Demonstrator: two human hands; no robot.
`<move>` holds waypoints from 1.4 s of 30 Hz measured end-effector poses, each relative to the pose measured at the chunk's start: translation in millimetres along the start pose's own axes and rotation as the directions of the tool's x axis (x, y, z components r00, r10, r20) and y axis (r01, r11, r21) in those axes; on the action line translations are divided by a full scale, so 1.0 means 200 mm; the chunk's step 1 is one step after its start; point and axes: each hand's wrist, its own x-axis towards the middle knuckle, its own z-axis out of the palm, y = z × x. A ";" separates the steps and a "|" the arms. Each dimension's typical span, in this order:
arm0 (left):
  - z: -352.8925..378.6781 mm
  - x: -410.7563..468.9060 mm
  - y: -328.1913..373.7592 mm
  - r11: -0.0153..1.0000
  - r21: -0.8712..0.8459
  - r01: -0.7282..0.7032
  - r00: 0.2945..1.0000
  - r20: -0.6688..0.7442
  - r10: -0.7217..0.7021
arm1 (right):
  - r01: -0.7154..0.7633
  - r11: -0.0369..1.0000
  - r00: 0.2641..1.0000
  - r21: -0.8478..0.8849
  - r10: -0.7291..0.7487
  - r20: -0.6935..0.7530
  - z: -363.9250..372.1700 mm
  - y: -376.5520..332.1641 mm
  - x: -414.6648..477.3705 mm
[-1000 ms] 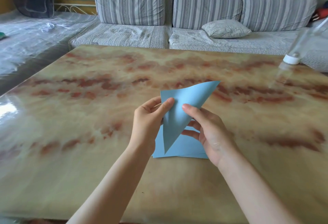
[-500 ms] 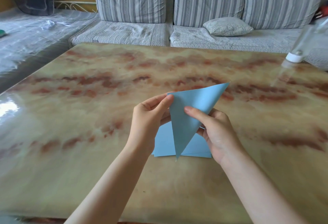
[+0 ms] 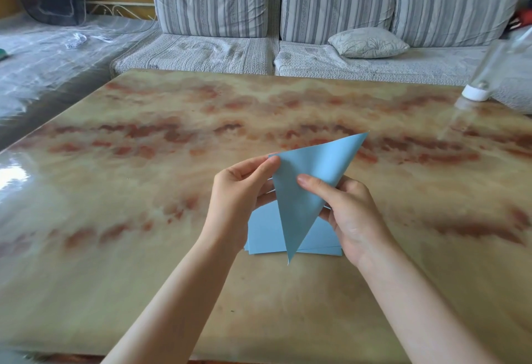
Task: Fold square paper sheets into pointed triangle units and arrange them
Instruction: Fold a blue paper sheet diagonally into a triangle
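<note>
Both hands hold a light blue paper sheet folded into a triangle (image 3: 311, 179) in the air. The left hand (image 3: 239, 190) pinches its upper corner, and the right hand (image 3: 351, 211) grips its right edge. Beneath them, a stack of blue paper sheets (image 3: 264, 237) lies on the marbled table (image 3: 115, 219). Far right of the hands stands a clear bottle (image 3: 495, 61); I cannot tell what is in it.

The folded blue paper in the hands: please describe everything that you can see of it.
The folded paper is light blue, thin and smooth, shaped as a triangle with sharp corners. It is held up over the table, one long tip pointing down, another up to the right. The left hand pinches its upper left corner; the right hand grips its middle, thumb on the front. A stack of blue sheets lies below it.
</note>
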 end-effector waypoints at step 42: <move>0.00 -0.01 -0.02 0.994 -0.097 -0.055 0.980 -0.198 0.035 | -0.055 0.998 0.995 -0.017 0.057 0.084 -0.07 -0.01 0.00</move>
